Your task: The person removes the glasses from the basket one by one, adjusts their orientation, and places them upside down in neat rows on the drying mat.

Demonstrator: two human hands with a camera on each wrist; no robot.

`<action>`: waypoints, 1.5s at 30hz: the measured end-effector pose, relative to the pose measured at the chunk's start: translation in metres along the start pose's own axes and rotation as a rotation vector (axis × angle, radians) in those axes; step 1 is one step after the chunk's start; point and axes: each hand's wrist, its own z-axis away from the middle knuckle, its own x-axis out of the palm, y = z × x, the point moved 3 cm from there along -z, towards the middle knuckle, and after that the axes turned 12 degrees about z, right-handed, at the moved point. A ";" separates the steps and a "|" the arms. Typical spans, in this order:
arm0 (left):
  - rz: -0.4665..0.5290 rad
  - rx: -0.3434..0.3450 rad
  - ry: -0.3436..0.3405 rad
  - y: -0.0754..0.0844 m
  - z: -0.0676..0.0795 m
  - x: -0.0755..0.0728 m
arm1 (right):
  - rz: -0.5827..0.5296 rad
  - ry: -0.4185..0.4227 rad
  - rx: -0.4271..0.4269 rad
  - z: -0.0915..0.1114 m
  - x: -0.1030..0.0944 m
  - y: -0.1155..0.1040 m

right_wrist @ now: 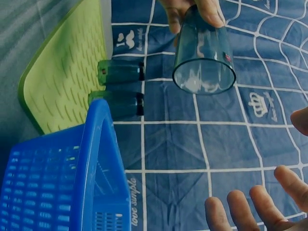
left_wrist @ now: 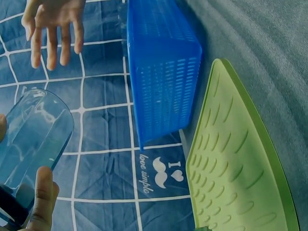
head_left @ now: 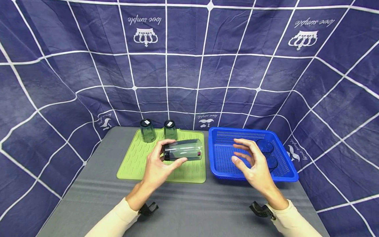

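Beyond the left hand (head_left: pixel 158 168), two upturned tumblers, one farther left (head_left: pixel 147 131) and one closer to the held piece (head_left: pixel 170 130), stand side by side on a green mat (head_left: pixel 133 164), and that hand with its load covers part of the mat from the head view; under the right hand (head_left: pixel 254 164) sits a blue basket (head_left: pixel 222 158), where two round rims, a farther one (head_left: pixel 264 145) and a nearer one (head_left: pixel 271 161), show just beside the knuckles, partly hidden by the hand. The hands are apart: the left is clamped around the held tumbler (head_left: pixel 183 149), thumb on the near side and fingers on the far side, keeping it sideways above the mat, mouth toward the right hand, which is empty with thumb and fingers spread. The tumblers are smoky blue-green and see-through, with thick dark bases; the held one bears a small red label near its rim, the upturned pair pale stickers on top. The mat is embossed with short raised ridges, the basket is perforated plastic with a smooth lip, the tabletop (head_left: pixel 192 210) nearer the wrists is matt grey, and a creased navy cloth (head_left: pixel 183 72) with white grid lines hangs beyond both hands
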 end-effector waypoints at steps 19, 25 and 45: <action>-0.057 -0.013 0.041 -0.005 -0.003 -0.019 | 0.186 0.018 -0.013 -0.002 -0.013 0.011; -0.071 -0.011 0.056 -0.007 -0.003 -0.024 | 0.247 0.027 -0.031 -0.001 -0.015 0.013; -0.107 0.015 0.120 -0.014 -0.007 -0.043 | 0.366 0.072 -0.047 -0.003 -0.025 0.023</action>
